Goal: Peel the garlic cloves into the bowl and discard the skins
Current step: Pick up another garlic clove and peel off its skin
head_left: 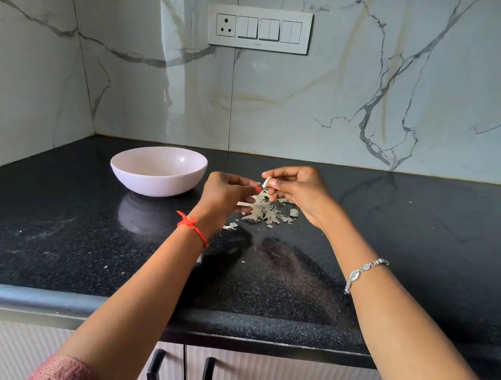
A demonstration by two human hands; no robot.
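Observation:
A pale pink bowl [158, 171] stands on the black counter to the left of my hands; its inside is not visible from here. My right hand [299, 190] pinches a small whitish garlic clove [267, 181] between thumb and fingers. My left hand [226, 193] is just left of it, fingertips curled and pinching at the clove's skin. A loose heap of papery garlic skins [267, 213] lies on the counter directly beneath both hands. One stray skin flake [230, 226] lies nearer to me.
The black granite counter [74, 245] runs from the marble wall to a rounded front edge. A switch panel [258, 28] is on the back wall. Cabinet doors with black handles [154, 376] are below the counter.

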